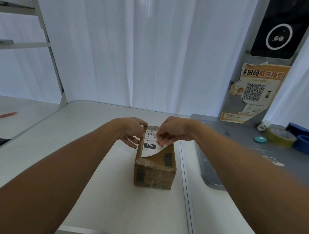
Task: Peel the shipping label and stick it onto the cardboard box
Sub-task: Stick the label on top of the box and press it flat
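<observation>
Fingertips of my right hand (pixel 172 131) pinch the right edge of the shipping label (pixel 150 143), thumb and fingers closed on the paper w/ that side's near corner curling up off the box top. My left hand (pixel 132 130) sits at the label's far left corner, thumb pressing on it, other fingers loosely curled down the box's left side, not grasping anything I can see. Label lies on the far half of the top of the cardboard box (pixel 155 168), barcode end away from me, black block reading "150" nearer me; its near edge bows up, not flat.

Box is taped, brown, w/ printed barcodes on the top and near face, standing lengthwise on the white table (pixel 98 167), roughly centre. To the right, a grey cutting mat (pixel 237 147) on the adjoining surface; at its far right, a yellowish tape roll (pixel 280 137), a blue tape roll (pixel 306 144) touching it, and a small teal disc (pixel 260 139) just beside. Far left, a red pen (pixel 4 116). White curtain (pixel 135 48) behind.
</observation>
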